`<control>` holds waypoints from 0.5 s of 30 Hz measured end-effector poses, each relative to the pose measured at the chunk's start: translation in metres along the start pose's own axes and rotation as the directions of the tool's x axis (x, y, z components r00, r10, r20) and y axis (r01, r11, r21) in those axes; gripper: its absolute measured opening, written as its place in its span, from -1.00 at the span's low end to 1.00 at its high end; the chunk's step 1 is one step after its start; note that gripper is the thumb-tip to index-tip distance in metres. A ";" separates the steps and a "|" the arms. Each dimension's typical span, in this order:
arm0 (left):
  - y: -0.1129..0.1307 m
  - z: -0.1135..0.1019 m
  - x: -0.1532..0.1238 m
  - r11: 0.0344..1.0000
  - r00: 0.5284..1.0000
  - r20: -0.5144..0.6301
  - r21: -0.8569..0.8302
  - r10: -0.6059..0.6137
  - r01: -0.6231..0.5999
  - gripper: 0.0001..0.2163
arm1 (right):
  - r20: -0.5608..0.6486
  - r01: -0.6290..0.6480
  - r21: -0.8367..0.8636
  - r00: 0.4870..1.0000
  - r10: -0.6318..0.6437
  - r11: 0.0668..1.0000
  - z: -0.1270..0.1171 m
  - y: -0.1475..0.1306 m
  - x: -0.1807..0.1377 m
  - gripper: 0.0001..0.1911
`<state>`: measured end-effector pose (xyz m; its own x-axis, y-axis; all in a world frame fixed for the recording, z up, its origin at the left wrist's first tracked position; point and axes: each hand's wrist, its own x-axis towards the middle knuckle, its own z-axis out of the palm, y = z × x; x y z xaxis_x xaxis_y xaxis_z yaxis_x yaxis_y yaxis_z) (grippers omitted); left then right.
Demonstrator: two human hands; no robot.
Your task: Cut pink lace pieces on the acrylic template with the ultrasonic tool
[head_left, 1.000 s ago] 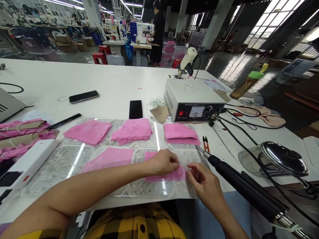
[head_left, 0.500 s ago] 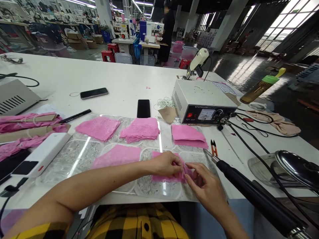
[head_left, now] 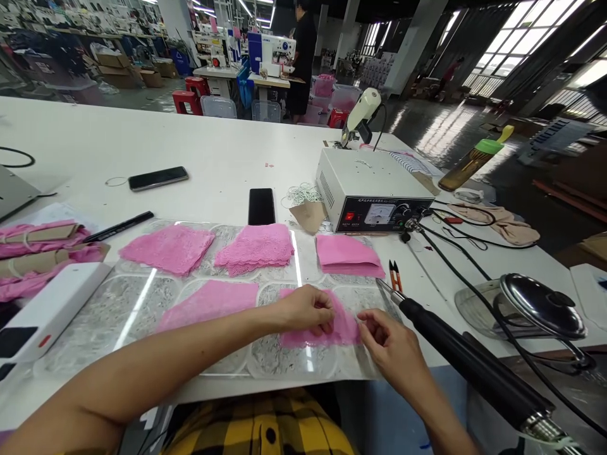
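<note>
Running left to right lies pink fabric (head_left: 342, 323).

Cloth (head_left: 343, 321) under left fingers (head_left: 325, 314), before folded stack (head_left: 348, 255), left of apparent snips (head_left: 395, 277).

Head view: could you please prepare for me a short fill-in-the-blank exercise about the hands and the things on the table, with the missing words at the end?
1. The left hand and the right hand are at the same piece of ____ fabric.
2. On the white table lie ____ black phones.
3. The bottle has a ____ lid.
4. The switch on the control box is coloured ____.

Missing words: pink; two; green; red.
</note>
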<state>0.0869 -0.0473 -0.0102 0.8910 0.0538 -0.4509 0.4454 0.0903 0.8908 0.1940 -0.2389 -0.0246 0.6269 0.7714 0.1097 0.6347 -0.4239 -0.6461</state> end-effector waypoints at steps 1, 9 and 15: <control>0.000 0.000 0.000 1.000 1.000 -0.003 0.000 0.000 0.000 -0.89 | -0.024 0.012 0.005 1.000 -0.012 1.000 0.000 -0.002 0.000 -0.78; 0.007 0.002 -0.004 1.000 1.000 -0.019 -0.001 -0.002 0.001 -0.93 | 0.019 0.072 -0.026 0.997 -0.072 0.997 0.006 -0.009 0.014 -0.83; 0.010 -0.001 -0.010 0.998 0.999 -0.036 -0.042 -0.037 0.036 -0.95 | 0.029 0.012 -0.057 1.000 -0.010 0.998 0.011 -0.005 0.019 -0.85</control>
<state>0.0823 -0.0455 0.0029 0.8699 0.0864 -0.4857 0.4730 0.1337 0.8709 0.1980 -0.2167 -0.0275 0.6071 0.7890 0.0946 0.6669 -0.4411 -0.6005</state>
